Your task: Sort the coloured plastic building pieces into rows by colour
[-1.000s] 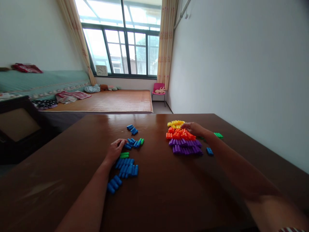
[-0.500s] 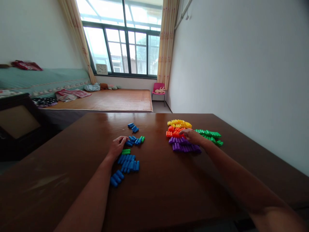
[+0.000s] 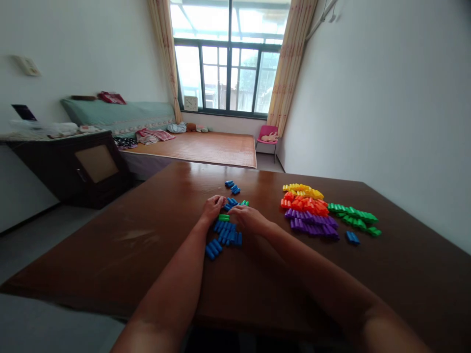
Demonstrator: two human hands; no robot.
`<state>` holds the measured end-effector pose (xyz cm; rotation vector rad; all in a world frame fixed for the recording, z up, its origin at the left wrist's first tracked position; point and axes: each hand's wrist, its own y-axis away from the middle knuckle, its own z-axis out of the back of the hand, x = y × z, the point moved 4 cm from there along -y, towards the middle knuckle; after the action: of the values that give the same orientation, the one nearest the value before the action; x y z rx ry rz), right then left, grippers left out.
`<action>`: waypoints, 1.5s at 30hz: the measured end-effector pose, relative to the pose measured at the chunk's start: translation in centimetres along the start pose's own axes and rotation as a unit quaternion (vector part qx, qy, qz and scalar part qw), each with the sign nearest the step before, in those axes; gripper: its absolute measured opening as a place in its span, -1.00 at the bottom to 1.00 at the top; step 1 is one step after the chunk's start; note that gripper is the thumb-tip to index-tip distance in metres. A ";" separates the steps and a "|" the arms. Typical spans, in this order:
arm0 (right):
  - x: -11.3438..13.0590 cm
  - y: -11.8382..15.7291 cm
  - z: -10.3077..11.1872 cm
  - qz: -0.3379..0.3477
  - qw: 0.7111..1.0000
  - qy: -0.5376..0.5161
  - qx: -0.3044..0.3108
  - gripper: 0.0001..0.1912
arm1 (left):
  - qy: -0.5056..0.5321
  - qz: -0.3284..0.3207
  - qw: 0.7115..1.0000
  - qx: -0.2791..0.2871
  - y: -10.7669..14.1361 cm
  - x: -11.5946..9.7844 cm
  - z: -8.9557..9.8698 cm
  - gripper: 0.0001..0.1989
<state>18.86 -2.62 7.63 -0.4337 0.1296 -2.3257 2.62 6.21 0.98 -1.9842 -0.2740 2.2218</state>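
Small ridged blue plastic pieces (image 3: 225, 231) lie in a loose cluster on the brown table (image 3: 154, 245). My left hand (image 3: 213, 208) rests at the cluster's left side, its fingers curled together against the upper blue pieces (image 3: 231, 202). Just opposite, my right hand (image 3: 250, 218) reaches over the same pieces with bent fingers, thumb side inward. What either hand pinches is too small or covered to make out. One green piece (image 3: 223, 217) sits between the hands, and another green piece (image 3: 245, 203) lies just beyond the right fingers.
Farther right are rows of yellow (image 3: 302, 190), orange (image 3: 304, 204), purple (image 3: 312, 225) and green pieces (image 3: 352, 214). A blue pair (image 3: 352, 238) lies apart near them. More blue pieces (image 3: 232, 186) lie beyond the hands. A dark cabinet (image 3: 96, 164) stands left of the table.
My right hand has left the orange pieces and come over to the blue cluster beside my left hand. The view has turned left, and the blue pair at right now shows.
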 end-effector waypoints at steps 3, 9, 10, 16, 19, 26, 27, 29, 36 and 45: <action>0.9 -3.1 -1.6 0.026 0.998 0.039 0.032 -0.61 | 0.024 0.008 1.000 -0.014 0.1 -0.3 0.2 -0.60; -0.9 -4.1 -2.3 0.006 0.995 0.065 0.081 -0.70 | 0.055 0.025 0.998 -0.016 0.1 -0.7 0.3 -0.59; -1.3 -3.5 -2.1 -0.002 0.994 0.070 0.079 -0.70 | 0.059 0.028 0.998 -0.014 0.1 -0.7 0.2 -0.58; -3.8 2.3 -0.6 -0.059 0.996 0.047 0.045 -0.79 | 0.062 0.028 0.998 0.004 -0.3 -0.2 0.1 -0.54; -4.6 5.1 -0.1 -0.069 0.997 0.024 0.020 -0.81 | 0.049 0.028 0.998 0.013 -0.3 -0.2 0.1 -0.51; -5.4 9.2 0.9 -0.072 0.996 -0.045 -0.027 -0.89 | -0.014 0.025 0.999 0.034 0.1 -1.3 0.4 -0.43; -5.4 9.6 1.0 -0.080 0.994 -0.054 -0.047 -0.92 | -0.025 0.025 0.999 0.036 0.1 -1.4 0.5 -0.42; -5.6 10.2 1.1 -0.087 0.990 -0.071 -0.089 -0.92 | -0.044 0.023 0.998 0.038 0.0 -1.4 0.6 -0.40; -6.5 11.0 0.1 -0.076 0.983 -0.103 -0.130 -0.72 | -0.078 0.032 0.996 0.042 -0.3 -1.1 1.1 -0.39; -10.8 15.2 10.9 -0.155 0.941 -0.057 -0.297 -0.57 | -0.094 0.034 0.994 0.044 -0.4 -1.2 1.2 -0.37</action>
<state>39.87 -5.48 11.58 -0.9423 0.7692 -2.5308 1.55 6.30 2.37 -1.7676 -0.1293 2.4225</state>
